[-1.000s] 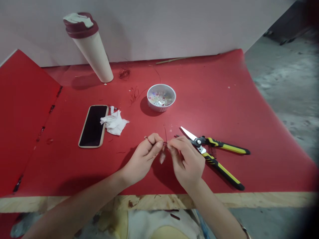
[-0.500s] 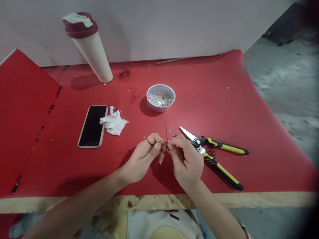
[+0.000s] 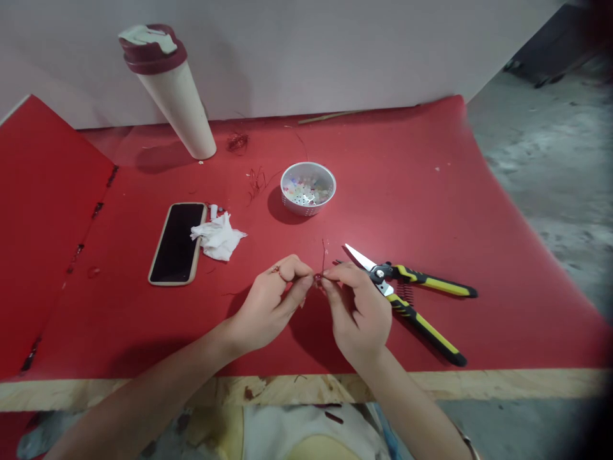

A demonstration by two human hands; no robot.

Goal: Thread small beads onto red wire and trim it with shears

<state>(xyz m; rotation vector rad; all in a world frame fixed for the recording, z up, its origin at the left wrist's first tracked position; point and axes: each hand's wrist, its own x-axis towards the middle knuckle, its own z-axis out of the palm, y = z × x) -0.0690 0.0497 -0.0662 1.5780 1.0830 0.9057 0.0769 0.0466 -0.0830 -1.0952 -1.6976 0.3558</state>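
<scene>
My left hand [image 3: 268,303] and my right hand [image 3: 361,313] meet over the front of the red surface, thumbs and forefingers pinched. Between their fingertips sits a small dark red bead [image 3: 318,279], gripped from both sides. A thin red wire [image 3: 323,254] sticks up from it, away from me. Part of the piece is hidden behind the fingers. Just right of my right hand lie open shears [image 3: 380,273] with black and yellow handles. Beyond the hands stands a white perforated bowl [image 3: 308,207] of small pale and coloured beads.
A phone [image 3: 177,246] lies on the left, with a crumpled white tissue [image 3: 220,237] against it. Behind them stands a tall lidded tumbler [image 3: 182,108]. Tangled red wire [image 3: 237,142] lies near the back wall. A wooden edge [image 3: 191,390] runs along the front.
My left fingers have shifted around the bead, with forefinger and thumb now straighter. The wire leans slightly more to the right. My right hand has barely moved.
</scene>
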